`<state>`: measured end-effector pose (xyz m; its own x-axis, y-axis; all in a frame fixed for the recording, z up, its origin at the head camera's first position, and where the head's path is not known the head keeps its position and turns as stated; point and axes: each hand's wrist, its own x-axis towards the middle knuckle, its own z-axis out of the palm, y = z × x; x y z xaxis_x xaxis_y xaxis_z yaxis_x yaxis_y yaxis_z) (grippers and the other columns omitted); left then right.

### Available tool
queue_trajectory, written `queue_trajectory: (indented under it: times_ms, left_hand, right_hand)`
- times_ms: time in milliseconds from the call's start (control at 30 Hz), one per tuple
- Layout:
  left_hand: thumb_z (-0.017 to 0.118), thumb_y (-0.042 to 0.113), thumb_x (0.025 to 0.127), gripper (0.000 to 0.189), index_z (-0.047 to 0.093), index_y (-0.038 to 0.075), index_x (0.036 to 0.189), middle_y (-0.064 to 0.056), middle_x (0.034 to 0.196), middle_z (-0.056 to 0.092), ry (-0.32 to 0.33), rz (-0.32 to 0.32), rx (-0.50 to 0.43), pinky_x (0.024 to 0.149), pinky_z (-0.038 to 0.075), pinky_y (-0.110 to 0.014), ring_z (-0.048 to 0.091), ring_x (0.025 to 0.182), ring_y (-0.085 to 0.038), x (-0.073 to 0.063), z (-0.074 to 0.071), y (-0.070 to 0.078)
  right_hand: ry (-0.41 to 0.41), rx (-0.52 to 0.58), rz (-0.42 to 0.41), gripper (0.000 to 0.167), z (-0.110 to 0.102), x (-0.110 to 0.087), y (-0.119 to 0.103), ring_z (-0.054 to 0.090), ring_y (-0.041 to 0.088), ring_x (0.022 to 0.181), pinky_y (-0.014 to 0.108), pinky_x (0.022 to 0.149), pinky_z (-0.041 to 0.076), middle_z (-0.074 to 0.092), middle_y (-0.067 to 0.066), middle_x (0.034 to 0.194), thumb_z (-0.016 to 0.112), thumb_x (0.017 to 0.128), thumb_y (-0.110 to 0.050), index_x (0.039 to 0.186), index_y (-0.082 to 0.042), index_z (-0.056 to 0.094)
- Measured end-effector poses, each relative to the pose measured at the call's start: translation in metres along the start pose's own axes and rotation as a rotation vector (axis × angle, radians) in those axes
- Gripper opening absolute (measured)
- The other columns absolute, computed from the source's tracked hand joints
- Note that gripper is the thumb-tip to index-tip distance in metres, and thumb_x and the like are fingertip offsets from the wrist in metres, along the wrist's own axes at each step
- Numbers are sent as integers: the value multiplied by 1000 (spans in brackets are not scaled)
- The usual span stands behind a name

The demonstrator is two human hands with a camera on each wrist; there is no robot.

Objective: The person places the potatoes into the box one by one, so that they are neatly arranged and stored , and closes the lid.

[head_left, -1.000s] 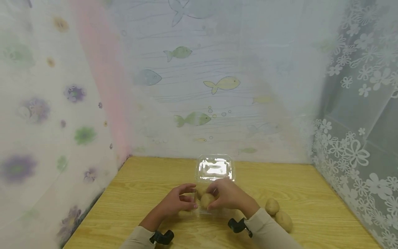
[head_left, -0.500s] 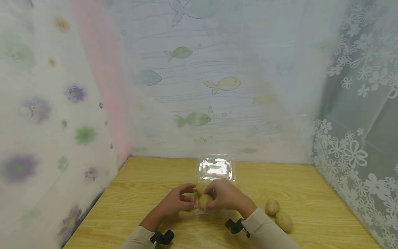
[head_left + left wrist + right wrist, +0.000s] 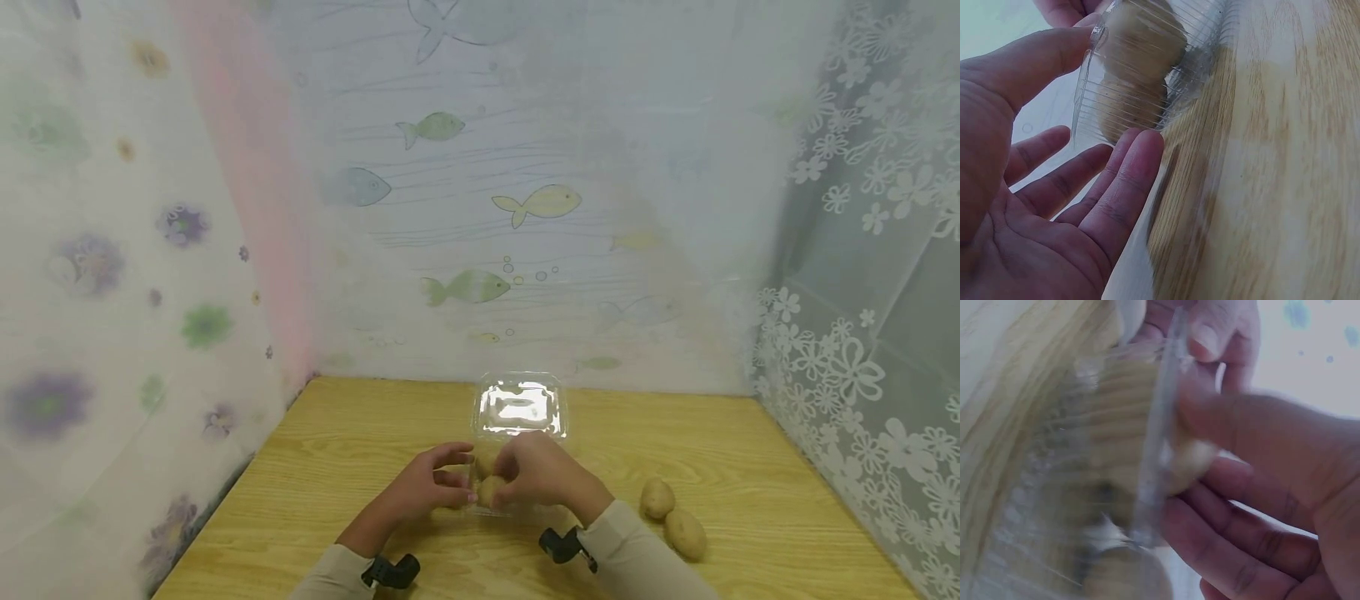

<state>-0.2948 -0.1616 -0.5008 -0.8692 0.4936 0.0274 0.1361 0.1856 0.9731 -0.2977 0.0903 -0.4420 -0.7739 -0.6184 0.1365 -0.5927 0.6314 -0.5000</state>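
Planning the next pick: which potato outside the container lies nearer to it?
The rear potato, further left in the head view; the front potato sits further right.

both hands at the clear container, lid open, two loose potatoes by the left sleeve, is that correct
Not quite: the two loose potatoes lie by the right sleeve, as the head view shows. Both hands are at the clear container, and its lid is open.

Curtained booth, fish-print backdrop [image 3: 540, 242], flowered sheets [image 3: 127, 308], woodgrain table [image 3: 765, 475]
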Motion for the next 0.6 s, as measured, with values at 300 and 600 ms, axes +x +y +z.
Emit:
queue_trajectory:
  times_ms: [300,600]
  left_hand:
    - [84,16,88,78,45,13,155,-20,154,49,-7,3,-19,88,63,-39,63,126,-34,1,-1,-2]
    - [85,17,88,79,45,14,156,-19,155,48,-4,-4,-18,89,63,-40,62,127,-34,1,-2,-3]
  right_hand:
    - [2,-8,-1,14,-2,-1,-3,64,-3,67,19,69,56,75,-14,75,93,76,-26,76,-19,80]
    - [-39,13,-18,26,-3,-4,2,68,0,74,16,70,56,78,-7,88,89,73,-6,98,-13,83]
